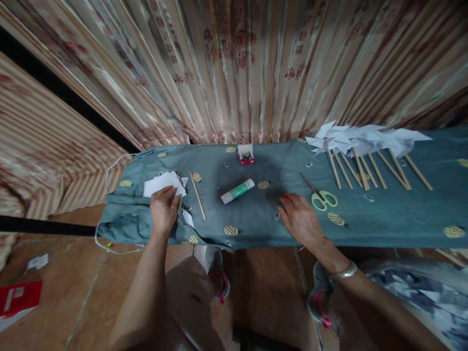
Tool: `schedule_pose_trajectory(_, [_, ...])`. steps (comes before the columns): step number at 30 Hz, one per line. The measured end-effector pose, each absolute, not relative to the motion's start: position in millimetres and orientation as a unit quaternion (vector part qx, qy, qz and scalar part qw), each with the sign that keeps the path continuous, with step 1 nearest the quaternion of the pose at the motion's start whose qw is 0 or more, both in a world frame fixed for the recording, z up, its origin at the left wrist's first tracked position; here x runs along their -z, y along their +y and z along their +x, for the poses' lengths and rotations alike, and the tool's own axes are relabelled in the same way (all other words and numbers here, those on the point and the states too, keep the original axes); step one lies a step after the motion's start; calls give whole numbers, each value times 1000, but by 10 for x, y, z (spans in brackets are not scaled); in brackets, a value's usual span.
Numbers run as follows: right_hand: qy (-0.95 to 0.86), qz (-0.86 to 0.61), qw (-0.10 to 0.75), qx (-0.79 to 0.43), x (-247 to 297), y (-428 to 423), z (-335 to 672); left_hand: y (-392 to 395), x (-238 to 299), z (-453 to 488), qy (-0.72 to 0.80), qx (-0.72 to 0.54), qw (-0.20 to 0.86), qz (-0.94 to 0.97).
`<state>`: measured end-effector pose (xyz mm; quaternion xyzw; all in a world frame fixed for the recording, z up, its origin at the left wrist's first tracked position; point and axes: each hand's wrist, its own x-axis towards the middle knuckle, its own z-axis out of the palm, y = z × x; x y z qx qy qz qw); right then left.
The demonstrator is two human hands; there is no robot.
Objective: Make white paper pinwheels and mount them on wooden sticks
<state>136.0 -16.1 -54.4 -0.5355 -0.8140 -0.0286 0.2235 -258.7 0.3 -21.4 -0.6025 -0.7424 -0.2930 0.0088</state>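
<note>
My left hand (164,207) is at the near edge of a small pile of white paper sheets (159,186), its fingers and thumb closed on the paper. How many sheets it pinches is hidden under the fingers. My right hand (300,219) lies palm down just over the blue-green cloth, fingers stretched and holding nothing. Between the hands lies a green and white glue stick (237,191), and a single wooden stick (198,196) is nearer my left hand. Beside my right hand rest scissors (320,196) with light green handles.
A small open red box (246,155) of metal pins stands at the cloth's back edge. Several white paper pinwheels (365,139) on wooden sticks lie at the back right. A striped curtain (256,73) hangs behind the cloth-covered table (252,229). A clear plastic bag (420,292) with paper pieces is at lower right.
</note>
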Motion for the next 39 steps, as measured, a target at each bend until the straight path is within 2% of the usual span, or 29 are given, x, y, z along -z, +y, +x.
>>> schedule_pose_trajectory(9, [-816,-533,220,41,551,-157,1367,-4,173,-2643,-793,308,-10,-525])
schedule_pose_trajectory(24, [-809,-540,227,43,567,-157,1362,25,106,-2646,-811,418,-67,-403])
schedule_pose_trajectory(39, [-813,-539,216,36,520,-161,1349,5,181,-2766,-774,483,-100,-397])
